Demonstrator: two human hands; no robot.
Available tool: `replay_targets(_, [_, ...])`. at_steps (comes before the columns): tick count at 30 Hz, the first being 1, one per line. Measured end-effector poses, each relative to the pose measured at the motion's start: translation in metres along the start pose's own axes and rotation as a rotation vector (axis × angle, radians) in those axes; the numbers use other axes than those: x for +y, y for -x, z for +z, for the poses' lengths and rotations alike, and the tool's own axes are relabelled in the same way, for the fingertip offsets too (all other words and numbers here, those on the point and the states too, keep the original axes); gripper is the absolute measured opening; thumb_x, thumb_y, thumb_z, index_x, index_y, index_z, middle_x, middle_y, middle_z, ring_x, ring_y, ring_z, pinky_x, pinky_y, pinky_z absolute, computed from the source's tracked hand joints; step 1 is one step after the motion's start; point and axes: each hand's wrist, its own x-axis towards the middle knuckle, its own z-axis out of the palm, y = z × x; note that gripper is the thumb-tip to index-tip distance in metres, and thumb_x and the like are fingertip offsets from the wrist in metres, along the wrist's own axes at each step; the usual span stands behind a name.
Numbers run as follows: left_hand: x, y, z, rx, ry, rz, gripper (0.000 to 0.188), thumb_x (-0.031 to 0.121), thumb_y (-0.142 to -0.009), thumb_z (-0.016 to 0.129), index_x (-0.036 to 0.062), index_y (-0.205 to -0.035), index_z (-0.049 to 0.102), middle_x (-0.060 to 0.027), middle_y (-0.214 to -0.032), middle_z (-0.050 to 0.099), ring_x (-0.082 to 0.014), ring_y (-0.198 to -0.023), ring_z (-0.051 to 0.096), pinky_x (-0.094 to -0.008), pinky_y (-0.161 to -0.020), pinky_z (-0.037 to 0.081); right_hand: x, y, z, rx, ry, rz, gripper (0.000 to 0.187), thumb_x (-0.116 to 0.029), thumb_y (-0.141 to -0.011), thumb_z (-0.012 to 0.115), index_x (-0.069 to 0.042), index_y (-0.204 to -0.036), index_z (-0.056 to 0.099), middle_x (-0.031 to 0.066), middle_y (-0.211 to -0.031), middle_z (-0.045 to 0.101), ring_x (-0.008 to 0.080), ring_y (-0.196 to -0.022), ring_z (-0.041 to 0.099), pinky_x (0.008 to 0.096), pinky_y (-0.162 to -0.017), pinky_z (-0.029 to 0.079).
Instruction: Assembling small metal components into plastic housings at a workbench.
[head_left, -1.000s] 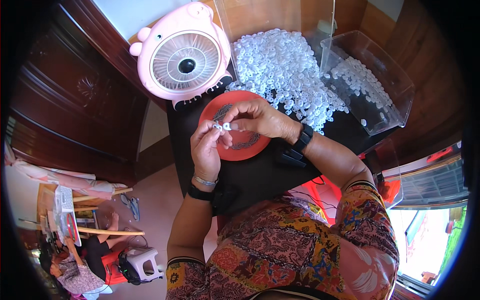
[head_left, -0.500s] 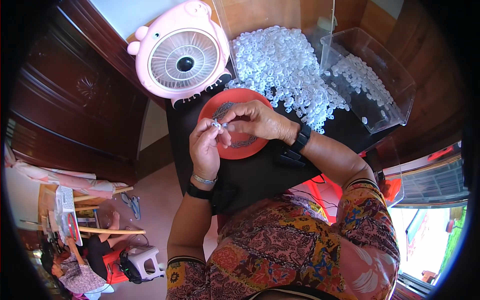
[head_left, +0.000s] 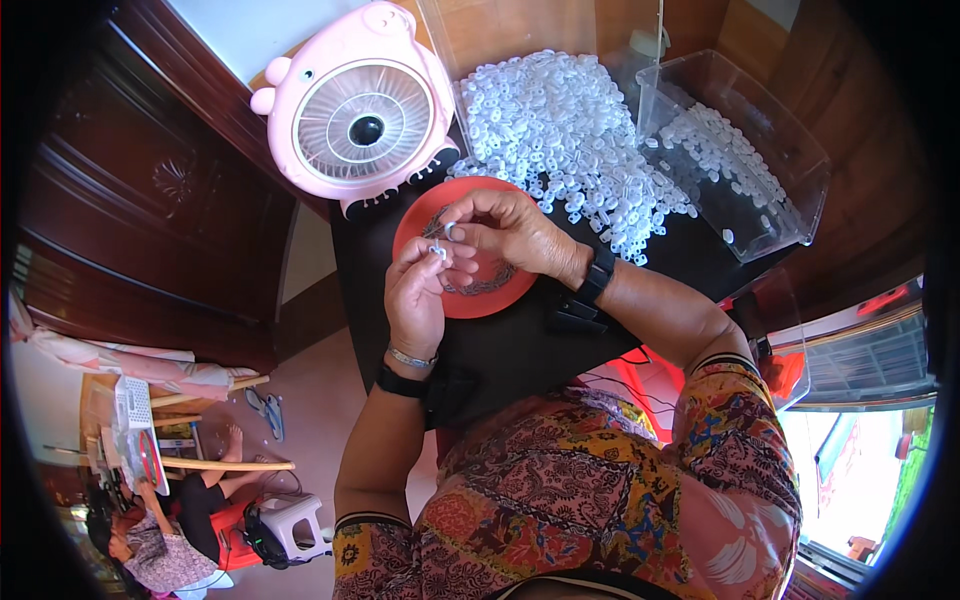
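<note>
Over an orange-red dish (head_left: 408,232), both my hands work close together. My left hand (head_left: 413,300) pinches a small white plastic piece with holes (head_left: 438,251), and a thin pin seems to stand up from it. Just above it, my right hand (head_left: 520,232) grips another small white piece (head_left: 450,231) between thumb and forefinger. The two pieces are slightly apart. Grey slender metal parts (head_left: 480,288), probably nails or screws, lie in the dish, partly hidden by my hands.
A big heap of white plastic pieces (head_left: 560,125) spreads behind the dish. Right of it stands a clear bin (head_left: 775,225) holding more pieces. A pink pig-shaped fan (head_left: 290,135) is at the back left of the dark table (head_left: 500,360). Another person (head_left: 165,545) sits at lower left.
My right hand has drawn slightly up and back from my left, so the white pieces have separated. My left fingers have shifted a little to the right.
</note>
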Motion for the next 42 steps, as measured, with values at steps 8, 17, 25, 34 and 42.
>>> replay_targets(8, [-0.002,-0.001,-0.003,0.009,-0.007,-0.023,0.018,0.016,-0.089,0.047,0.0005,-0.086,0.056,-0.0165,-0.094,0.066,-0.0216,-0.083,0.064,-0.0303,-0.073,0.050,0.000,-0.002,-0.009,-0.001,-0.056,0.156,0.009,-0.002,-0.091,0.059,-0.003,-0.100,0.062,0.0002,-0.090,0.064,0.0061,-0.086,0.059,0.0225,-0.079,0.048])
replay_targets(17, [-0.006,-0.001,-0.006,0.019,0.026,-0.060,0.018,0.017,-0.088,0.048,0.0009,-0.084,0.056,-0.0151,-0.093,0.065,-0.0202,-0.080,0.063,-0.0296,-0.071,0.050,-0.009,0.001,0.000,-0.043,0.005,0.056,0.008,-0.001,-0.089,0.061,-0.002,-0.097,0.063,0.0011,-0.087,0.065,0.0061,-0.083,0.059,0.0231,-0.078,0.048])
replay_targets(25, [-0.004,-0.001,-0.003,0.085,-0.045,-0.028,0.014,0.012,-0.089,0.047,0.0012,-0.085,0.056,-0.0125,-0.085,0.066,-0.0164,-0.072,0.061,-0.0266,-0.066,0.049,-0.013,-0.001,-0.011,-0.114,0.177,0.092,0.012,-0.001,-0.086,0.065,-0.001,-0.098,0.061,0.0006,-0.089,0.064,0.0067,-0.084,0.058,0.0233,-0.078,0.047])
replay_targets(34, [0.000,0.001,0.001,0.170,-0.267,-0.072,0.016,0.014,-0.089,0.051,0.0047,-0.077,0.055,-0.0035,-0.068,0.058,-0.0089,-0.057,0.053,-0.0204,-0.052,0.039,-0.014,-0.005,-0.020,0.019,-0.074,0.252,0.012,-0.003,-0.086,0.065,-0.002,-0.098,0.066,0.0010,-0.085,0.065,0.0048,-0.071,0.058,0.0193,-0.068,0.048])
replay_targets(42, [-0.001,0.002,0.002,0.187,-0.357,-0.092,0.015,0.015,-0.086,0.054,0.0059,-0.075,0.055,0.0021,-0.059,0.052,-0.0043,-0.050,0.046,-0.0181,-0.046,0.032,-0.015,-0.003,-0.015,-0.024,-0.075,0.259,0.012,-0.004,-0.087,0.065,-0.002,-0.098,0.067,0.0004,-0.084,0.065,0.0051,-0.072,0.058,0.0202,-0.068,0.048])
